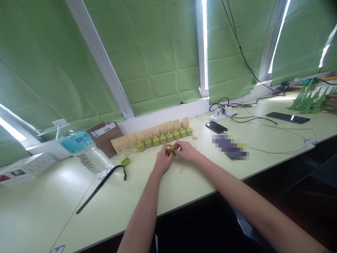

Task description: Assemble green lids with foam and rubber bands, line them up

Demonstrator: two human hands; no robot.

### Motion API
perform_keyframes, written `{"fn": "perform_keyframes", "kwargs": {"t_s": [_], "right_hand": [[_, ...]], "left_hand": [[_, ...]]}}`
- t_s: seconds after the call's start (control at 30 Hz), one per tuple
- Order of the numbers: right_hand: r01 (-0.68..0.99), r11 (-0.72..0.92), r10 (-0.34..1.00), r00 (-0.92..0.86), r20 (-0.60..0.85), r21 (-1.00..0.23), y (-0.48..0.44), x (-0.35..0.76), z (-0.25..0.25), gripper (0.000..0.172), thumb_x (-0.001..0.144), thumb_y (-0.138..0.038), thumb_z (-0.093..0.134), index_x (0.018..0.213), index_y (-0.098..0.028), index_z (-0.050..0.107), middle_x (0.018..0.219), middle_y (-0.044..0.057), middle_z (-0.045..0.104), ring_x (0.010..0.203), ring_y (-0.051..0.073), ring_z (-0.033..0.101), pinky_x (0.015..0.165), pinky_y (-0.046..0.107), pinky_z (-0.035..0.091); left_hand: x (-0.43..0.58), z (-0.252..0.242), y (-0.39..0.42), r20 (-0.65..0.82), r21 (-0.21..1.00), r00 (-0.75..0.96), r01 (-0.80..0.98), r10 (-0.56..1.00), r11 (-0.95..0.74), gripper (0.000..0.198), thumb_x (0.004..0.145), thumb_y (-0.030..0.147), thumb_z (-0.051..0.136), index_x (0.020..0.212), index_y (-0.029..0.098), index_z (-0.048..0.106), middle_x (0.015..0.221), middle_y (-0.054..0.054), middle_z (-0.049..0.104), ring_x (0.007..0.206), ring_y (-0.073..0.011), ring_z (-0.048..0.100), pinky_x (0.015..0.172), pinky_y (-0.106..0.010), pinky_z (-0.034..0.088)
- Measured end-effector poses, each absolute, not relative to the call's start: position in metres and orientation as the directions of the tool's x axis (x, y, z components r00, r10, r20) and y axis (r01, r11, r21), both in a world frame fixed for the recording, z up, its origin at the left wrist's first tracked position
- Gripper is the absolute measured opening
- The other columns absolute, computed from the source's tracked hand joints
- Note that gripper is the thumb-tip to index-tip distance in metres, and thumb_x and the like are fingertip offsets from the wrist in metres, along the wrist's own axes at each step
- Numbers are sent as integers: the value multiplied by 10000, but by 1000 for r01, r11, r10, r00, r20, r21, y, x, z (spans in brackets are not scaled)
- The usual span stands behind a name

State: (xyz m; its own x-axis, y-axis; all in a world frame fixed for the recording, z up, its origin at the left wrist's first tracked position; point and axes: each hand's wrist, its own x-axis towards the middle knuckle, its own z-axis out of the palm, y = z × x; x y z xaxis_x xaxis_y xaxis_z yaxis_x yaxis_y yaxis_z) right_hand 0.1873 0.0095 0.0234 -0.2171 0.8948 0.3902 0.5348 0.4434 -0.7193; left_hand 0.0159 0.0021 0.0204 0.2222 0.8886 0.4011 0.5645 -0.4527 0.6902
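Between my left hand [163, 159] and my right hand [185, 151] is a small olive-green plastic case [172, 149], held in the fingertips just over the table. Both hands are closed on it, and the fingers hide much of its shape. A yellow strap loop [182, 170] lies on the table just below my right hand. To the left sits another green case piece [125, 161]. Behind my hands runs a row of small clear boxes with green tops [156, 141], several with yellow loops, backed by tan cards [148, 133].
A large water bottle [84, 147], a cardboard box [105, 137] and a black strap [101, 188] are at left. On the right lie a phone [216, 127], a dark phone [288, 117], a power strip [222, 115] with cables, and green spiky pieces [306, 100] near another person's hand [331, 101].
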Motion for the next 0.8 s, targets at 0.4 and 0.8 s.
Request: {"fn": "perform_keyframes", "kwargs": {"t_s": [0.4,0.8], "right_hand": [[535,449,892,-222,393,-716,11,187,22,125,796,-200,622,911,-218,668,903,-4,724,786,153,641,693,255,457],[525,444,895,-219,389,-726,10,186,23,84,820,-223,620,890,-213,666,901,4,727,822,161,650,715,260,466]], "left_hand": [[16,20,3,412,704,224,537,883,-465,211,848,280,534,1048,248,593,652,47,541,601,-121,494,602,-233,388],[16,20,2,409,711,226,528,884,-464,198,839,265,538,1029,243,590,641,51,515,605,-118,477,601,-225,375]]}}
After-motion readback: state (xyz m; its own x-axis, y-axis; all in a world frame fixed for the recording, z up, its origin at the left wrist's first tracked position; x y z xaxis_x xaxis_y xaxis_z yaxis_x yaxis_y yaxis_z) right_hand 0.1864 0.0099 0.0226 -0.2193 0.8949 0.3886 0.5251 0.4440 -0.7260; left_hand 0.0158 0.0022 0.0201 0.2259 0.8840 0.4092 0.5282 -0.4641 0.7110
